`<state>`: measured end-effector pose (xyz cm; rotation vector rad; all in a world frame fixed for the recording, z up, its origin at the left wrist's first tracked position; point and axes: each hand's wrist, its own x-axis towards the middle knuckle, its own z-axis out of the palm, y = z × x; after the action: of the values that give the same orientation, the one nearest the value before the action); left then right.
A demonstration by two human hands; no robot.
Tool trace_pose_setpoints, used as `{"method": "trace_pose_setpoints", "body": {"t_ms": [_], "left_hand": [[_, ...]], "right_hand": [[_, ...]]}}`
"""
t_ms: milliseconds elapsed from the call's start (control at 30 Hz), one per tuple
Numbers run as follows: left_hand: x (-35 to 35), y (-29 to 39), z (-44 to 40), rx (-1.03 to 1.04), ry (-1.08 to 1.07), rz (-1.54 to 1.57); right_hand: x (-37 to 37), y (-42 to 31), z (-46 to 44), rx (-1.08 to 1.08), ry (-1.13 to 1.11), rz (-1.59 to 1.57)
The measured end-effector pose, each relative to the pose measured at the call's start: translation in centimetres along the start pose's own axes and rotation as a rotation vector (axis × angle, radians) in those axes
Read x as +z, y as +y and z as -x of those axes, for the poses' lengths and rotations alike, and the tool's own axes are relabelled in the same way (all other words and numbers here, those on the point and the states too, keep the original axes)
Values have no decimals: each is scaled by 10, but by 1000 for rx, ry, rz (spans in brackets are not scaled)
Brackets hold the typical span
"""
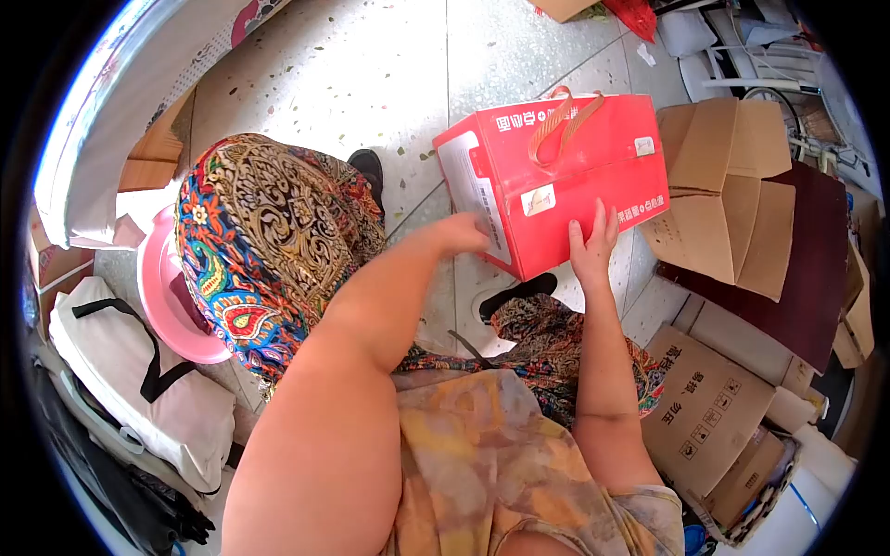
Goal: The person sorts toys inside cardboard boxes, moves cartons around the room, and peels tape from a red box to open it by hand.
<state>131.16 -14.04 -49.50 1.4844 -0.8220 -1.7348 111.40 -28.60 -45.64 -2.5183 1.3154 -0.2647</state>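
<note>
A red cardboard carton (579, 199) with a white label panel, white printing and orange ribbon handles (564, 125) sits tilted in front of me, above the tiled floor. My left hand (464, 233) is at its lower left end, beside the white panel. Those fingers look curled in against the carton, and their tips are partly hidden. With fingers apart, my right hand (595, 246) lies on the carton's red near face. Two small pale stickers mark the carton's flaps, which look closed.
Open brown cardboard boxes (714, 199) stand right of the carton, by a dark red board (805, 269). Another brown box (709, 408) lies lower right. On the left are a pink basin (153, 296) and a white bag (139, 380) with black straps. My shoes flank the speckled floor (399, 83).
</note>
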Motion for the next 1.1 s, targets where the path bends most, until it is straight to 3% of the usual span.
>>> {"method": "trace_pose_setpoints", "body": {"t_ms": [133, 200, 333, 400, 533, 600, 633, 667, 733, 800, 833, 900, 933, 967, 1033, 1100], "left_hand": [[-3, 16, -4, -39, -37, 21], [-4, 33, -4, -21, 86, 3], [-1, 38, -5, 20, 124, -115], [2, 22, -10, 47, 76, 138], [-8, -15, -14, -6, -136, 90], [-5, -38, -24, -187, -327, -573], [2, -53, -19, -188, -327, -573], [14, -69, -6, 68, -20, -808], [17, -74, -1, 324, 301, -1023], [9, -54, -15, 54, -77, -884], [6, -43, -19, 52, -71, -880], [1, -20, -21, -327, -100, -839], [5, -32, -17, -330, -95, -834], [13, -44, -7, -95, 246, -1030], [13, -54, -9, 144, 597, -1196], [-4, -19, -16, -173, 356, -765]], "right_hand": [[6, 2, 13, 5, 46, -52], [7, 0, 16, 8, 55, -52], [6, -4, 22, -22, 47, -9], [8, -1, 22, -29, 60, -26], [8, 1, 23, -23, 93, -70], [9, 3, 25, -10, 93, -88], [9, 3, 25, -7, 96, -85], [9, 2, 25, -6, 100, -82], [7, -3, 24, -15, 100, -84], [4, -9, 24, -28, 97, -81], [3, -12, 23, -38, 98, -81], [3, -15, 21, -53, 94, -83], [2, -16, 20, -67, 95, -101], [1, -17, 18, -83, 95, -118], [-1, -20, 16, -88, 92, -95], [0, -20, 16, -89, 88, -71]]}}
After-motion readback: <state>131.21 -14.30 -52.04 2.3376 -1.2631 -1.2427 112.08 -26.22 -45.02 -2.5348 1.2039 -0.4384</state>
